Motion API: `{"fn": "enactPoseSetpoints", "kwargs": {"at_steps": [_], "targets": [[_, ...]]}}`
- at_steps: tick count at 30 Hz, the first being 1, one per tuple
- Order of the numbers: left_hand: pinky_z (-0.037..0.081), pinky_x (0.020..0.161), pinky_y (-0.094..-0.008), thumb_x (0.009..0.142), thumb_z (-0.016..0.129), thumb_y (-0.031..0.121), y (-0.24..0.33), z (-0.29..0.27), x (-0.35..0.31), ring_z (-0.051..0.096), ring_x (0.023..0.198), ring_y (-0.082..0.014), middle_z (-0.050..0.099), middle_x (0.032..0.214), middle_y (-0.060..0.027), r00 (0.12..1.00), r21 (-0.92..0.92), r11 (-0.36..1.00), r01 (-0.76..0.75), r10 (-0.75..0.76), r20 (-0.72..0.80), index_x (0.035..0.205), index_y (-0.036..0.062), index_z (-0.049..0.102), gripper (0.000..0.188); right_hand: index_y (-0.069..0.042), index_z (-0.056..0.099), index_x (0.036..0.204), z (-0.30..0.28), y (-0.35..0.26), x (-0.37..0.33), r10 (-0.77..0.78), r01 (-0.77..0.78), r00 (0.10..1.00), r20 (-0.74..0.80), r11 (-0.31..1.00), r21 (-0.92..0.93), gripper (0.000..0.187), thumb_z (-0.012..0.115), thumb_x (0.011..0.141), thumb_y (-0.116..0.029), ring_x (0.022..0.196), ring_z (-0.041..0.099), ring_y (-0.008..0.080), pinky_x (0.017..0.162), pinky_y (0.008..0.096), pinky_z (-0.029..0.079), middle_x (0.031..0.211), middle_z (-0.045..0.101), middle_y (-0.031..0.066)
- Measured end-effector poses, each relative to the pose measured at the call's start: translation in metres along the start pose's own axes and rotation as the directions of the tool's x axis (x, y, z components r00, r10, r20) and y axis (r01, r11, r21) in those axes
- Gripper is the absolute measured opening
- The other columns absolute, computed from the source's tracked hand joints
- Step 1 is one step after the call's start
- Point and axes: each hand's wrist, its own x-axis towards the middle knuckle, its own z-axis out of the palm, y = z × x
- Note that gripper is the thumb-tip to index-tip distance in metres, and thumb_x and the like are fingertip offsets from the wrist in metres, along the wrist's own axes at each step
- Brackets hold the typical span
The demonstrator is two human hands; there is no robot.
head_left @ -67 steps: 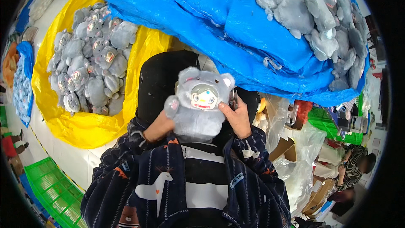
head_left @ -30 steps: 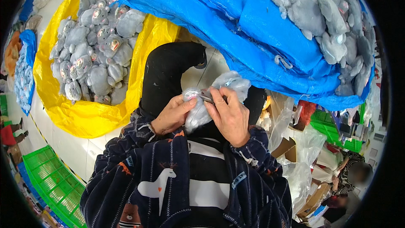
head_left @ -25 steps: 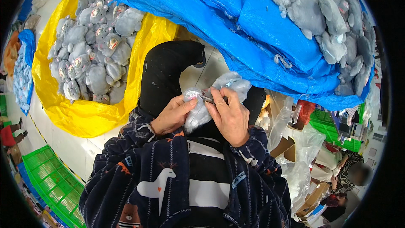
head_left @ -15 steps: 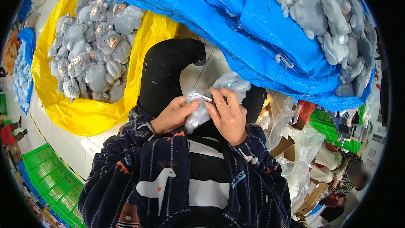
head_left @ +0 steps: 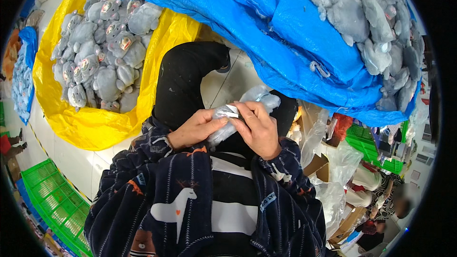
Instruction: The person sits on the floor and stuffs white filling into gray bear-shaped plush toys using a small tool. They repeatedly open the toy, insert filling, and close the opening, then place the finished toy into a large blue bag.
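Note:
A grey plush toy (head_left: 220, 135) lies across my lap between both hands, its pale fuzzy end (head_left: 262, 96) reaching out past my right knuckles. My left hand (head_left: 196, 129) is closed around the near side of the toy, thumb on top. With thumb and forefinger pinched, my right hand (head_left: 257, 126) works against the toy's surface. At those fingertips a small white piece (head_left: 232, 109) shows; whether it is a tag or part of a small tool I cannot tell. The fingers hide much of the toy.
Grey plush toys (head_left: 102, 62) fill a yellow sack (head_left: 66, 126) at the far left. More plush toys (head_left: 350, 14) lie on a blue sack (head_left: 295, 43) at the far right. A green crate (head_left: 59, 204) stands at lower left; cartons, clear plastic and a person (head_left: 381, 192) are at right.
The toy has turned slightly in my hands, and the pink patch seen on it earlier is now hidden. The right fingertips have shifted a little left; both hands keep hold.

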Motion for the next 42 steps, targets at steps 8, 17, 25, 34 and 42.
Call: {"fn": "enactPoseSetpoints", "kwargs": {"at_steps": [8,17,25,34,42], "targets": [[0.042,0.079,-0.0213,0.094,0.05,0.022,0.008,0.001,-0.001,0.051,0.088,-0.0047,0.059,0.099,0.0007,0.999,0.031,0.999,0.044,-0.045,0.031,0.114,0.0026,0.056,0.028,-0.005,0.059,0.106,-0.012,-0.001,0.001,-0.032,0.034,0.999,0.024,0.993,-0.114,0.036,0.071,0.073,-0.015,0.065,0.06,0.0223,0.055,0.0321,0.05,0.089,0.054,0.0059],[0.041,0.081,-0.0214,0.094,0.05,0.023,0.013,-0.002,-0.002,0.05,0.09,-0.006,0.059,0.099,-0.0001,0.995,0.038,0.997,0.073,-0.075,0.07,0.114,0.0028,0.057,0.029,-0.005,0.058,0.106,-0.018,0.002,0.002,-0.079,0.091,0.993,0.088,0.985,-0.143,0.038,0.071,0.073,-0.017,0.067,0.061,0.0211,0.056,0.0312,0.05,0.089,0.054,0.0044],[0.041,0.08,-0.0211,0.094,0.05,0.023,0.011,-0.007,0.0,0.051,0.088,-0.006,0.059,0.099,-0.0001,0.99,0.1,0.991,0.084,-0.094,0.106,0.111,0.0029,0.059,0.027,-0.005,0.058,0.106,-0.018,0.005,-0.002,-0.083,0.098,0.991,0.109,0.985,-0.144,0.037,0.071,0.074,-0.017,0.066,0.061,0.0213,0.056,0.0311,0.05,0.088,0.054,0.0047],[0.043,0.074,-0.0206,0.094,0.051,0.021,0.008,-0.007,-0.003,0.05,0.086,-0.0037,0.059,0.095,0.001,0.989,0.13,0.99,0.058,-0.075,0.13,0.113,0.0014,0.057,0.028,-0.004,0.058,0.107,-0.016,0.002,0.007,-0.161,0.187,0.967,0.195,0.974,-0.125,0.035,0.069,0.076,-0.018,0.074,0.061,0.0245,0.061,0.0334,0.05,0.092,0.057,0.0079],[0.041,0.068,-0.0222,0.093,0.05,0.027,0.0,-0.01,0.002,0.048,0.078,-0.0054,0.058,0.083,0.0014,0.979,0.199,0.979,-0.034,-0.007,0.206,0.1,0.0042,0.062,0.026,-0.002,0.058,0.109,-0.021,0.001,0.008,-0.217,0.296,0.921,0.323,0.93,-0.219,0.036,0.067,0.077,-0.016,0.075,0.059,0.0279,0.061,0.0358,0.048,0.089,0.056,0.0111]]}}
